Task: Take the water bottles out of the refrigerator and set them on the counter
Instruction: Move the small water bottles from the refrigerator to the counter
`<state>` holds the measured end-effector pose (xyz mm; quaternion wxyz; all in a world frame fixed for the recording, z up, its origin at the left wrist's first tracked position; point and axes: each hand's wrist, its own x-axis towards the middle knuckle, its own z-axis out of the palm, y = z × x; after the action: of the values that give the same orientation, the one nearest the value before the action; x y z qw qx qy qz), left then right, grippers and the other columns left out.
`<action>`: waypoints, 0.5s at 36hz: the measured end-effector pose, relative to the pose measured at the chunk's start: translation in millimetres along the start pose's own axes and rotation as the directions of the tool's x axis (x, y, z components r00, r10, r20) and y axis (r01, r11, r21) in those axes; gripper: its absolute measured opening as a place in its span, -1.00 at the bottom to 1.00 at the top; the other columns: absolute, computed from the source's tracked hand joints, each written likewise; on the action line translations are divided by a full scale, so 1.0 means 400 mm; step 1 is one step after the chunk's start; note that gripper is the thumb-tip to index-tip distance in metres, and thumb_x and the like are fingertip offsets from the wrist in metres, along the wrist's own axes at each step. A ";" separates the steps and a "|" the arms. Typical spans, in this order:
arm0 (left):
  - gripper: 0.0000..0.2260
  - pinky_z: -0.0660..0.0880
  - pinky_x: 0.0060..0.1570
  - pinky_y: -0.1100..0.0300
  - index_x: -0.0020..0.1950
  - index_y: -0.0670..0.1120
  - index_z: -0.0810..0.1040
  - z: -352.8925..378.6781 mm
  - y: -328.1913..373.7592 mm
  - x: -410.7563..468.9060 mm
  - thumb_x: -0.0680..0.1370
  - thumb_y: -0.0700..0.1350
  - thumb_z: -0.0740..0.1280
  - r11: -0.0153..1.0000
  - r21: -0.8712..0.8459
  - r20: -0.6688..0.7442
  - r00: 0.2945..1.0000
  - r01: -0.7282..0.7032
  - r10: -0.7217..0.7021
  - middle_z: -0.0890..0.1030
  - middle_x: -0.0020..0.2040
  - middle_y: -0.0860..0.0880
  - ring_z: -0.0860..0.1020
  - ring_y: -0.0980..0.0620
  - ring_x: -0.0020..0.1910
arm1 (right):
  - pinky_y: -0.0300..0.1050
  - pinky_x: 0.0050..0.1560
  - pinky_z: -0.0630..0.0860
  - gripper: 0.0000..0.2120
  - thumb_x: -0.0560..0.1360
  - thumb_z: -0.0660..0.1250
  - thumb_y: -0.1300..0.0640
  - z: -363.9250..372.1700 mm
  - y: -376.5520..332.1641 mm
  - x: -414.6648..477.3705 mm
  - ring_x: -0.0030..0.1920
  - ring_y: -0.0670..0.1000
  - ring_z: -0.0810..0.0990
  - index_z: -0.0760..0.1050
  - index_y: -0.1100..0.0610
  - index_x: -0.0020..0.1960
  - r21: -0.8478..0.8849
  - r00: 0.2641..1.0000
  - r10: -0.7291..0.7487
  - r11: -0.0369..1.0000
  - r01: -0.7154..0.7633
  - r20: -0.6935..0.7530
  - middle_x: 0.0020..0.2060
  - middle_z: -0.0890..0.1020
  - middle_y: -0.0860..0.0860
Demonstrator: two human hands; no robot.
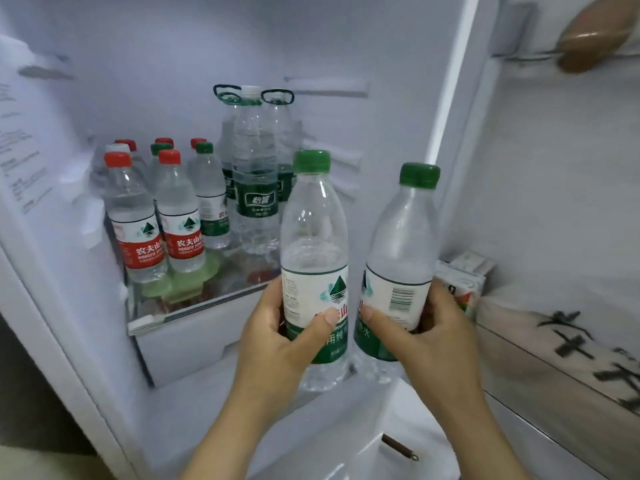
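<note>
Our left hand wraps the label of 1 green-capped bottle. Our right hand clamps a 2nd bottle. Both bottles are upright, close side by side, in front of the shelf edge, with open room above their caps. Behind, red-capped bottles and tall handled bottles crowd the shelf. A carton sits just beside our right fingers.

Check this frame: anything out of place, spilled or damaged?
A small dark spring-like metal piece lies loose on the white plastic ledge at the bottom, attached to nothing visible. The clear plastic water bottles on the glass shelf stand upright; no spill shows.
</note>
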<state>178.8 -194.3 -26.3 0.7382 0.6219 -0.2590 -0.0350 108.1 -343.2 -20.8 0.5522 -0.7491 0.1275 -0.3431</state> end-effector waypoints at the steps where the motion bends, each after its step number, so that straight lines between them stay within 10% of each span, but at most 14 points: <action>1: -0.55 0.55 -0.22 0.39 0.13 0.14 0.51 0.012 0.004 -0.009 0.27 -0.03 0.48 1.000 -0.003 0.010 1.000 -0.003 0.003 0.68 -0.02 0.23 0.65 0.23 -0.06 | -0.23 -0.20 0.63 -0.64 0.27 0.59 0.15 -0.019 -0.005 -0.011 -0.14 -0.18 0.68 0.54 -0.10 -0.03 0.004 1.000 0.007 1.000 -0.007 -0.004 -0.17 0.69 -0.23; 18: -0.57 0.58 -0.16 0.29 0.08 0.14 0.57 0.211 0.019 -0.132 0.22 0.11 0.45 1.000 -0.023 0.148 0.989 0.001 0.002 0.70 -0.01 0.09 0.67 0.11 -0.04 | -0.39 -0.28 0.56 -0.64 0.27 0.58 0.16 -0.274 -0.023 -0.137 -0.14 -0.26 0.65 0.53 -0.14 -0.06 -0.012 0.993 0.046 0.999 -0.047 -0.110 -0.16 0.67 -0.32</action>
<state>95.1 -249.0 -29.3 0.7239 0.6090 -0.3130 -0.0839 -5.6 -389.8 -16.1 0.5468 -0.7300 0.1774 -0.3697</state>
